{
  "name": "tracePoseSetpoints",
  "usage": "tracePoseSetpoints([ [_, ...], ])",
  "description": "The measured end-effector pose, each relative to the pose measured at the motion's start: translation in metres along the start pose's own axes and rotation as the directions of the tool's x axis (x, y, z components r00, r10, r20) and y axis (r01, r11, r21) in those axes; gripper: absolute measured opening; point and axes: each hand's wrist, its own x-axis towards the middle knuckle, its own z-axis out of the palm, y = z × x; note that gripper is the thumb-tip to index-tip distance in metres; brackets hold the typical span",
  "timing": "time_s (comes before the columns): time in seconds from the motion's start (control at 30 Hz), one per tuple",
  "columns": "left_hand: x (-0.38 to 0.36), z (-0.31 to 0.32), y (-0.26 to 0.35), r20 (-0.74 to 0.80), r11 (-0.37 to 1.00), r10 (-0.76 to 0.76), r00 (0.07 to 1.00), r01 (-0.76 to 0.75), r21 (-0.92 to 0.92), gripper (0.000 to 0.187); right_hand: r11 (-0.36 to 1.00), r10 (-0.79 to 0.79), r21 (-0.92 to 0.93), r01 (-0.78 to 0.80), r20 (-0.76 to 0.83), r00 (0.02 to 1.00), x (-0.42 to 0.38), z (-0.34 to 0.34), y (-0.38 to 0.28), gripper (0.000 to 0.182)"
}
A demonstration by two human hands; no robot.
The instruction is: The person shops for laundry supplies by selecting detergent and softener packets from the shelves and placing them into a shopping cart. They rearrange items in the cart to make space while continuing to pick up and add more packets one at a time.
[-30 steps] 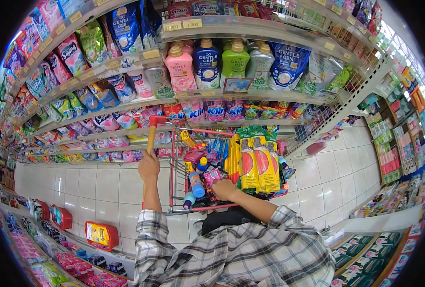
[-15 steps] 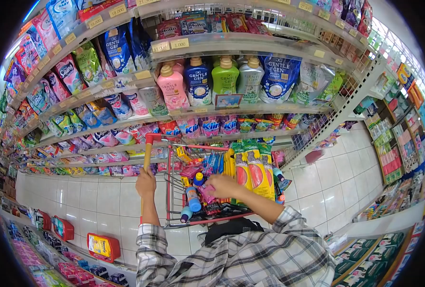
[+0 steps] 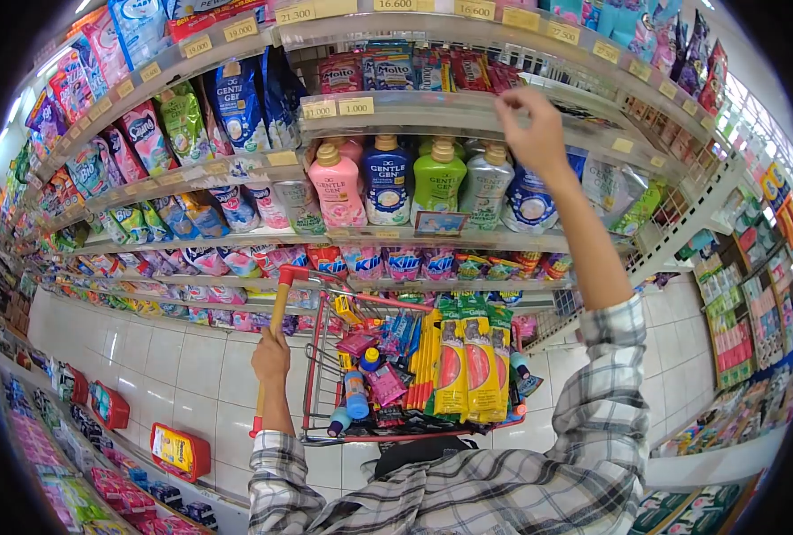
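Note:
My left hand [image 3: 272, 357] is wrapped round the yellow-and-red handle [image 3: 279, 308] of the shopping cart. Raised at the upper shelf, my right hand [image 3: 534, 127] has bent fingers, with a gap between thumb and forefinger and nothing visible in it. Just beyond its fingertips lie red sachets [image 3: 472, 69], beside blue Molto sachets [image 3: 391, 69]. Inside the cart [image 3: 308, 392] are yellow Galpin packs [image 3: 481, 366], a pink packet [image 3: 385, 383], a blue bottle with a yellow cap [image 3: 355, 394] and several other packets.
Below my right hand stand Gentle Gen bottles in pink [image 3: 338, 187], blue [image 3: 388, 183], green [image 3: 438, 183] and silver [image 3: 486, 187]. Klin packs [image 3: 365, 263] line a lower shelf. Red baskets [image 3: 181, 452] sit on the tiled floor at left. More shelving [image 3: 726, 299] stands at right.
My right hand has left the pink packet, which now lies in the cart, and has risen to the sachet shelf. My left hand stays on the handle. The view has shifted slightly.

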Motion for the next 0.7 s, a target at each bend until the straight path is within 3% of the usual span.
tracePoseSetpoints([
  [0.03,0.001,0.000,0.001,0.001,1.000,-0.002,1.000,0.002,0.002,0.036,0.999,0.032,0.026,-0.033,0.017,0.999,0.016,0.005,0.013,0.013],
  [0.2,0.002,0.001,0.003,-0.030,0.999,0.007,1.000,-0.006,0.042,0.035,0.956,0.270,-0.187,-0.226,0.261,0.927,0.074,0.049,0.096,0.037],
  [0.33,0.003,0.002,0.004,-0.046,0.997,0.008,0.999,-0.005,0.077,0.035,0.868,0.446,-0.391,-0.306,0.344,0.826,0.094,0.085,0.083,0.051],
  [0.37,0.004,0.002,0.005,-0.040,0.997,0.007,0.999,-0.004,0.072,0.035,0.775,0.626,-0.464,-0.429,0.466,0.626,0.108,0.095,0.079,0.064],
  [0.47,0.003,0.001,0.004,-0.024,0.998,0.000,1.000,0.001,0.064,0.035,0.805,0.498,-0.540,-0.247,0.387,0.776,0.104,0.130,0.086,0.077],
  [0.5,0.004,0.001,0.003,-0.027,0.998,0.000,1.000,0.001,0.060,0.035,0.807,0.533,-0.515,-0.288,0.427,0.731,0.107,0.130,0.080,0.086],
  [0.7,0.003,0.000,0.004,-0.018,0.998,-0.006,1.000,0.007,0.056,0.035,0.813,0.572,-0.455,-0.364,0.506,0.645,0.109,0.134,0.083,0.075],
])
